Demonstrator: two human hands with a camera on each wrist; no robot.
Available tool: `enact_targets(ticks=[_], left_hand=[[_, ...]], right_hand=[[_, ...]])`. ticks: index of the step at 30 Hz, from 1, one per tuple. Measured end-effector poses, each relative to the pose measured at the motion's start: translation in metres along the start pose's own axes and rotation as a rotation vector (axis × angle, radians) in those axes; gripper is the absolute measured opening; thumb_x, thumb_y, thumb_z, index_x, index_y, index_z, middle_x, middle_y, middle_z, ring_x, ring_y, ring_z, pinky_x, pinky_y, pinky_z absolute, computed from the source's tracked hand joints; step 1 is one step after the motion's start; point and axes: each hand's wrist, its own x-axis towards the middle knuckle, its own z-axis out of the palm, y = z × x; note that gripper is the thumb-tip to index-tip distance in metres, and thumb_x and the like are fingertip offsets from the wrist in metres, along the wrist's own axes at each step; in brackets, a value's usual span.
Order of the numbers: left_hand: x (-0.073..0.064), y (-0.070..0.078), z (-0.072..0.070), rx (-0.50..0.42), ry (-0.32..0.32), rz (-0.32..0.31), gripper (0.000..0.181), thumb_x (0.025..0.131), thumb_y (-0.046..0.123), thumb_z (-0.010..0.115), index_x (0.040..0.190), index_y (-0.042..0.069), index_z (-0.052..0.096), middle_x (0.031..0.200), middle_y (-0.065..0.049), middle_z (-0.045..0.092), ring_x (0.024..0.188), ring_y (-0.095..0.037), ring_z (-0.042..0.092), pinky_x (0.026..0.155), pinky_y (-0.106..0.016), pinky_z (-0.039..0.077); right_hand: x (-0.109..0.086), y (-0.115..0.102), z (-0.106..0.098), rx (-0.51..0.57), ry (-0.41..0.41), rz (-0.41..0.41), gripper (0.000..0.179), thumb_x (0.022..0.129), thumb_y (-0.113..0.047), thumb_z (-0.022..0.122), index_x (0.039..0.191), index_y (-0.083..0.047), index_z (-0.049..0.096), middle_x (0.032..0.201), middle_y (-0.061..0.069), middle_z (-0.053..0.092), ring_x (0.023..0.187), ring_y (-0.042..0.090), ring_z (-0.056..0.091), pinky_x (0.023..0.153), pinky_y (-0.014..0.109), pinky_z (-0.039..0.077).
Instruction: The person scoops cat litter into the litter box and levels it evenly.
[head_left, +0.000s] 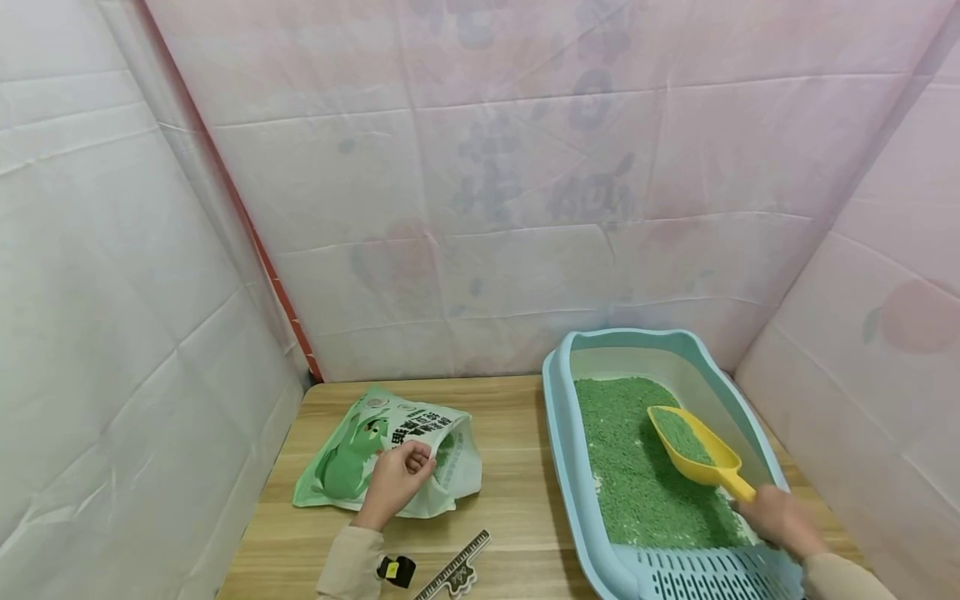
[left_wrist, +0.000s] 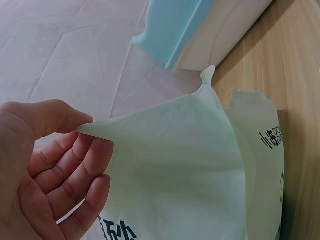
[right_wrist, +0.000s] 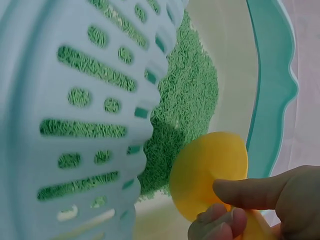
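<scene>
The right hand [head_left: 780, 518] grips a loaded yellow scoop [head_left: 693, 446] over the litter tray [head_left: 558, 433]; left-hand fingers [left_wrist: 75, 165] pinch the bag [head_left: 390, 458] mouth open on the bench [head_left: 510, 500]. Tilting the scoop in transit could scatter pellets.

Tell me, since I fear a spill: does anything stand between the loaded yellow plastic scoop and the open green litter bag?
Only the blue litter tray's left wall rises between the yellow plastic scoop and the green litter bag; beyond it lies bare wooden table. The left hand holds the bag's mouth open.
</scene>
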Motion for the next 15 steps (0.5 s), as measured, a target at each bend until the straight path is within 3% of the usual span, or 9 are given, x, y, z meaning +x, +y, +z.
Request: enact_targets(ticks=[6,15], left_hand=[[-0.001,0.0,0.0,-0.006,-0.002,-0.005,0.006,0.083,0.009,0.071,0.088,0.009,0.068,0.076,0.001,0.067,0.065,0.003,0.055,0.063,-0.017,0.05],[-0.001,0.001,0.0,-0.016,-0.003,-0.016,0.004,0.084,0.009,0.07,0.087,0.009,0.068,0.076,0.001,0.067,0.065,0.003,0.055,0.063,-0.017,0.05]], right_hand=[[-0.003,-0.004,0.002,0.215,-0.119,0.062,0.028,0.093,-0.021,0.047,0.072,-0.004,0.053,0.05,-0.006,0.041,0.043,0.005,0.035,0.046,0.022,0.037],[0.003,-0.016,-0.001,0.505,-0.251,0.072,0.025,0.099,-0.016,0.037,0.091,0.005,0.047,0.061,-0.004,0.045,0.053,0.007,0.039,0.053,0.022,0.041]])
